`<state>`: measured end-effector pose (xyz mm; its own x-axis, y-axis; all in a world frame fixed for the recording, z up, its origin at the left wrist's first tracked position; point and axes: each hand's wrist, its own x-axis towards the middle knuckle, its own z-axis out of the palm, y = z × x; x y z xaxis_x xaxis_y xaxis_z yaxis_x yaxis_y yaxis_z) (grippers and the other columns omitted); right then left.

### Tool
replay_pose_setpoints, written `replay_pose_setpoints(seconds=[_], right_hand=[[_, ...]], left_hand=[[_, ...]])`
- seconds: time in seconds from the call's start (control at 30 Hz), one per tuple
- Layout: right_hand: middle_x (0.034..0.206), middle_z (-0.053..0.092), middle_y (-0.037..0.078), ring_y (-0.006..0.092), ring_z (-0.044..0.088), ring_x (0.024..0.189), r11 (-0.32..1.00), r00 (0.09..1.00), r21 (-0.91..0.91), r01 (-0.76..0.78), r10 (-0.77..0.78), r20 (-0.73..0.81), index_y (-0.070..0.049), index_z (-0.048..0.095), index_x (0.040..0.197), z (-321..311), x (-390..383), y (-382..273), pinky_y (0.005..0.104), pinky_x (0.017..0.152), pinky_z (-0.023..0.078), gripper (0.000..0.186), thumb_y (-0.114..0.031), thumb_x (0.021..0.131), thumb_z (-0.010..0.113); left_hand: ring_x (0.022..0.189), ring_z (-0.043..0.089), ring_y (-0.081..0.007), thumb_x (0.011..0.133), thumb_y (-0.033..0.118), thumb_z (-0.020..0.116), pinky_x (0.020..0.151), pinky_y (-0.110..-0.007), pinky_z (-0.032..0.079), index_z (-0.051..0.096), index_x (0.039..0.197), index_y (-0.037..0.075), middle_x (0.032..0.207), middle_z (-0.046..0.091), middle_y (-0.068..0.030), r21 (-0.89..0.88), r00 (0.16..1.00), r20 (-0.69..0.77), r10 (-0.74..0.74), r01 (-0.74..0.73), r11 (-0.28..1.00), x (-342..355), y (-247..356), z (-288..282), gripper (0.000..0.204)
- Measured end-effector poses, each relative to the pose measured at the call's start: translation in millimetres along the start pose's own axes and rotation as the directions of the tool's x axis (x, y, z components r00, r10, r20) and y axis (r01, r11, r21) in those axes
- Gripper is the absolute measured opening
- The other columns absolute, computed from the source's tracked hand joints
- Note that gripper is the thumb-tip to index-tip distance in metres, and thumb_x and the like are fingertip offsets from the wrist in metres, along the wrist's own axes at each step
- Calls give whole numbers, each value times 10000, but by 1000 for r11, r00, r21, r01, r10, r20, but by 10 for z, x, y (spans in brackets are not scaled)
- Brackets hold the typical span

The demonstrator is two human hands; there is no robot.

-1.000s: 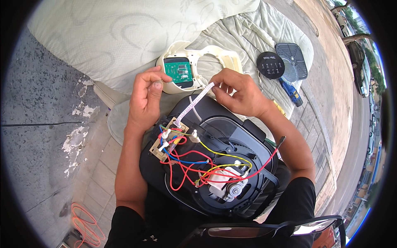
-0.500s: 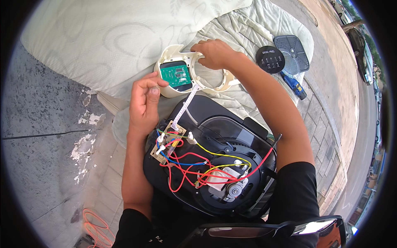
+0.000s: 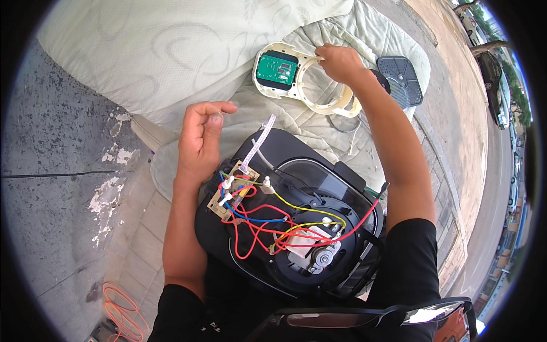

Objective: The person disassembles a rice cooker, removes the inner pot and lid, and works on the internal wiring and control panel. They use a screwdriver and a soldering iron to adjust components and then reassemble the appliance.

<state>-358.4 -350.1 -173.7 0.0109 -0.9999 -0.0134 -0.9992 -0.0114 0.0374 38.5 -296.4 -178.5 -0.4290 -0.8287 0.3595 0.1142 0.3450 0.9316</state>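
My right hand [image 3: 340, 62] grips the upper edge of a cream plastic frame [image 3: 331, 107] on the quilt; a green circuit board [image 3: 276, 69] sits in its left opening. My left hand [image 3: 202, 137] is raised left of a white ribbon cable [image 3: 261, 138], fingers loosely bent and holding nothing. The cable rises from a tan circuit board [image 3: 225, 211] on an upturned black appliance [image 3: 307, 157] in front of me. Red, yellow and blue wires cross its underside around a metal motor [image 3: 322, 256].
Pale quilts [image 3: 142, 51] lie beneath the parts. A grey vented plate [image 3: 401, 74] and a partly hidden black disc are at right, behind my arm. An orange cord [image 3: 119, 310] lies on the pavement, sunglasses [image 3: 347, 319] show low down, and cars [image 3: 496, 91] line the road.
My right hand has left the ribbon cable, reached forward and taken the cream frame, shifting it up and rightward away from my left hand. The cable's free end now stands clear of the frame.
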Motion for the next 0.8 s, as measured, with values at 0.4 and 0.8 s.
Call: replay_pose_setpoints(seconds=[0.4,0.8], right_hand=[[1357,720,112,329,699,1215,968,997,240,-71,62,43,-130,671,1427,-230,-196,-310,469,1046,536,435,-160,996,618],[1295,698,102,218,656,1215,700,863,647,303,-489,125,-40,751,1223,-1377,-1116,-1477,356,1047,505,221,-53,1004,727]], left_hand=[[1105,689,-202,1151,167,510,1028,-377,537,546,1197,12,1163,728,-141,-11,1000,-16,-10,10,1000,42,30,-43,165],[1086,697,-175,1141,166,520,990,-338,539,564,1178,30,1128,746,-101,-22,999,-26,-46,45,999,-81,160,-170,147]])
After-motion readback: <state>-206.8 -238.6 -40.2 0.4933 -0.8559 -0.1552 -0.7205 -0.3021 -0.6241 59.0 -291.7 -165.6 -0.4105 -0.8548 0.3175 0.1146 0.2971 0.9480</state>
